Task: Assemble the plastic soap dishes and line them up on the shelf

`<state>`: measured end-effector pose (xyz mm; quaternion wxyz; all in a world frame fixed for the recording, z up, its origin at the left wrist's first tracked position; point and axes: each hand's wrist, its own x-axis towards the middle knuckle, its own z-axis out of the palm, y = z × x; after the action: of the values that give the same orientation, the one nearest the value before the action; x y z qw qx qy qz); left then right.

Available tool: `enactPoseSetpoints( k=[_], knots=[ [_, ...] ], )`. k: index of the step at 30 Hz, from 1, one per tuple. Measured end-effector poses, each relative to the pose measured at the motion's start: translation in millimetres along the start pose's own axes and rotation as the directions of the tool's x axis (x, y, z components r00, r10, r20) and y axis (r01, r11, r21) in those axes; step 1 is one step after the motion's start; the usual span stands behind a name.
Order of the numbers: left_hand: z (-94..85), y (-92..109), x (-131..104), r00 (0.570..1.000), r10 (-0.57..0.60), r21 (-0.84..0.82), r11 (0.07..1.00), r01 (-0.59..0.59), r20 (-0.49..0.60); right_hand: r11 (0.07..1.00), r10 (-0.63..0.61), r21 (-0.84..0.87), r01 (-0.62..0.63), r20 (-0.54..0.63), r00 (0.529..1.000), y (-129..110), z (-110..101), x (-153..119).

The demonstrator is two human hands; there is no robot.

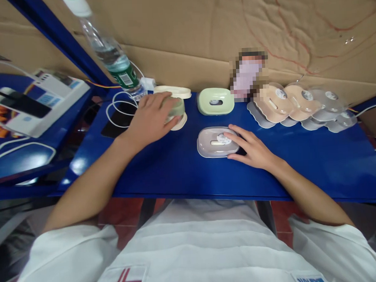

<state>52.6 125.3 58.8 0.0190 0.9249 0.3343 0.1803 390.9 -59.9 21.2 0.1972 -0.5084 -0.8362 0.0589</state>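
My left hand [151, 117] is closed over a translucent, greenish rounded piece [174, 108]; my fingers hide much of it. Cream oval pieces [177, 92] lie behind and under that hand. In front of me sits a grey soap dish [208, 145] with a clear cover and a round white sticker. My right hand [253, 148] grips its right end, fingertips on the cover and thumb along the near edge. Just behind it, a pale green soap dish [215, 99] rests on the table, touched by neither hand.
Several covered soap dishes in peach and grey [294, 105] overlap at the right on the blue table [164, 171]. A water bottle [119, 65] stands at the back left beside a white cable [112, 113]. A pixelated object [249, 74] leans against the cardboard [183, 29].
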Motion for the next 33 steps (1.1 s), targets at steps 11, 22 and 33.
enactPoseSetpoints(
  k=[11, 22, 33],
  knots=[
    [17.6, 1.7, -2.9, 0.983, 0.093, -0.015, 0.996, -0.092, 0.161, 0.998, 0.017, -0.065, -0.019, -0.032, 0.999, 1.1, -2.3, 0.0],
    [10.8, 4.8, -2.9, 0.981, 0.093, -0.05, 0.995, -0.086, 0.169, 0.981, 0.013, -0.187, -0.042, -0.152, 0.988, -4.6, 0.5, 1.2],
    [15.5, -3.6, -3.1, 0.974, 0.153, -0.004, 0.988, -0.154, 0.164, 0.987, 0.102, -0.108, -0.122, -0.179, 0.979, 3.4, -0.2, -0.1]
  ],
)
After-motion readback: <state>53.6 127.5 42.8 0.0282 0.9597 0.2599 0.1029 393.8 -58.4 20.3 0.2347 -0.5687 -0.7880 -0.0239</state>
